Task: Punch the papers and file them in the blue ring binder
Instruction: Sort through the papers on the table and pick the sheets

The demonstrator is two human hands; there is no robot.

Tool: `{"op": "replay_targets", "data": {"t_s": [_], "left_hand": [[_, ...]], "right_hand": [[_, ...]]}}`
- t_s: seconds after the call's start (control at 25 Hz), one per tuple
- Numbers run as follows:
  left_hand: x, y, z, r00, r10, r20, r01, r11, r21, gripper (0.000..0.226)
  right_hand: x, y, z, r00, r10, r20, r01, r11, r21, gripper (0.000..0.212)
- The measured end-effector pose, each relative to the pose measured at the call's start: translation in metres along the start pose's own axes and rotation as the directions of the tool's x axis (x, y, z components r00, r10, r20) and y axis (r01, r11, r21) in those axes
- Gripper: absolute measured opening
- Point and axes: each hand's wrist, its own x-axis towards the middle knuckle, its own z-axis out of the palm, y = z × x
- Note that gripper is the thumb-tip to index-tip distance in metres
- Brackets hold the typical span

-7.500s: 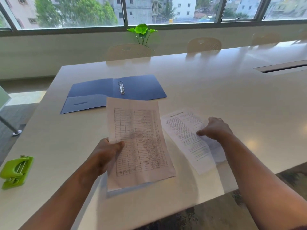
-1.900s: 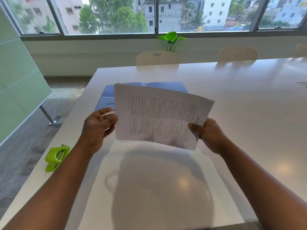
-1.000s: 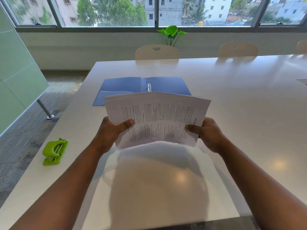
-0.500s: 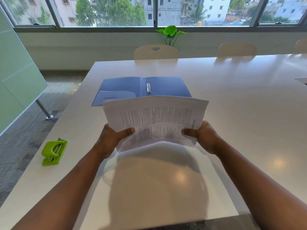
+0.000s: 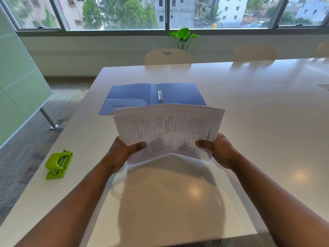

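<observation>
A stack of printed papers [image 5: 169, 129] stands sideways above the white table, its lower edge bowed and close to the tabletop. My left hand [image 5: 122, 152] grips the stack's lower left corner, thumb on the front sheet. My right hand [image 5: 220, 150] grips the lower right corner the same way. The blue ring binder [image 5: 135, 95] lies open flat behind the papers, its metal rings [image 5: 159, 93] in the middle. A green hole punch [image 5: 57, 164] sits near the table's left edge, apart from both hands.
The white table [image 5: 267, 122] runs far to the right, and its left edge lies next to the punch. Beige chairs [image 5: 168, 56] stand along the far side. A green plant [image 5: 184, 36] stands by the window. A glass partition [image 5: 17, 86] is on the left.
Both hands have lowered the paper stack toward the table over the last second, uncovering more of the binder. Earlier the sheets lay apart and were gathered into one stack.
</observation>
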Motion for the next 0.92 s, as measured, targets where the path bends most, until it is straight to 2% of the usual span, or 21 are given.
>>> {"op": "replay_targets", "data": {"t_s": [0.32,0.48,0.68,0.76,0.8,0.88,0.92], "left_hand": [[0.006,0.01,-0.005,0.996,-0.033,-0.082,0.045,0.987,0.154,0.038],[0.006,0.013,-0.008,0.985,-0.011,-0.174,0.029,0.994,0.103,0.034],[0.008,0.008,-0.015,0.959,-0.054,-0.278,0.075,0.995,0.065,0.019],[0.008,0.007,-0.01,0.939,-0.088,-0.333,0.075,0.996,-0.051,0.016],[0.007,0.008,-0.005,0.921,-0.141,-0.362,0.075,0.979,-0.192,0.016],[0.003,0.007,0.009,0.896,-0.281,-0.343,0.066,0.849,-0.524,0.015],[0.0,0.006,0.018,0.895,-0.326,-0.304,0.075,0.782,-0.619,0.014]], "right_hand": [[0.002,-0.006,-0.002,0.997,0.029,0.078,-0.032,0.999,0.034,0.04],[0.004,-0.008,-0.004,0.995,0.055,0.08,-0.062,0.993,0.095,0.045],[0.005,-0.004,-0.008,0.991,0.132,0.027,-0.134,0.988,0.078,0.043],[0.005,-0.002,-0.007,0.988,0.156,0.006,-0.155,0.982,0.104,0.043],[0.006,-0.001,-0.008,0.987,0.16,-0.003,-0.158,0.978,0.133,0.044],[0.007,0.002,-0.008,0.987,0.159,-0.034,-0.147,0.962,0.231,0.047],[0.008,0.003,-0.006,0.985,0.161,-0.055,-0.138,0.947,0.29,0.048]]}}
